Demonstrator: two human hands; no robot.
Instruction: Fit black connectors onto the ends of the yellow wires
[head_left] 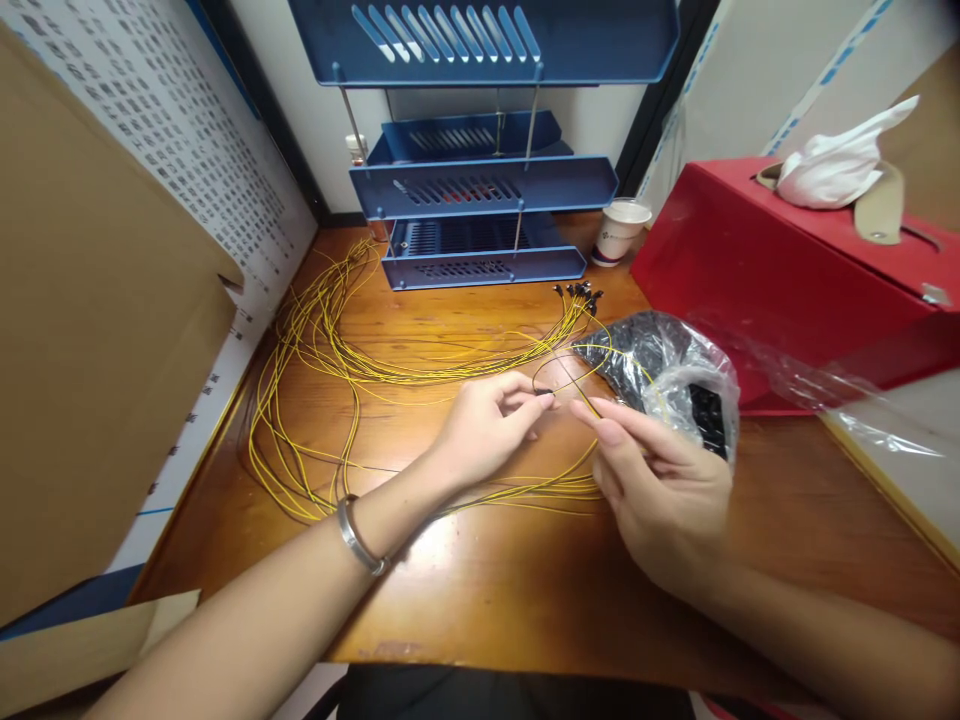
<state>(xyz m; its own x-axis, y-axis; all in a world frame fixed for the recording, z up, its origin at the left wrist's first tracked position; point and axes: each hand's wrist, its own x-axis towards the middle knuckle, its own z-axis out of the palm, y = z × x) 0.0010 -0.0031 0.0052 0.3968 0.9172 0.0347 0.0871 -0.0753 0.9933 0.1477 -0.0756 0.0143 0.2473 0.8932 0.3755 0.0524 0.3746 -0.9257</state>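
Between the thumb and fingers of my left hand (499,425) is a small black connector (543,393), with a thin wire running from it. My right hand (660,480) pinches a yellow and black wire (585,392) between thumb and forefinger, close to the left hand. Behind and to the left, a bundle of yellow and black wires (322,340) curves over the wooden table (480,590). Several black connectors (581,292) end that bundle at the back. Beyond my right hand lies a clear plastic bag (667,350) holding black parts, too small to make out.
Blue stacked trays (480,190) stand at the back, with a paper cup (621,232) beside them. A red tissue box (787,270) is on the right, with loose clear plastic film against it. Cardboard (97,330) stands along the left.
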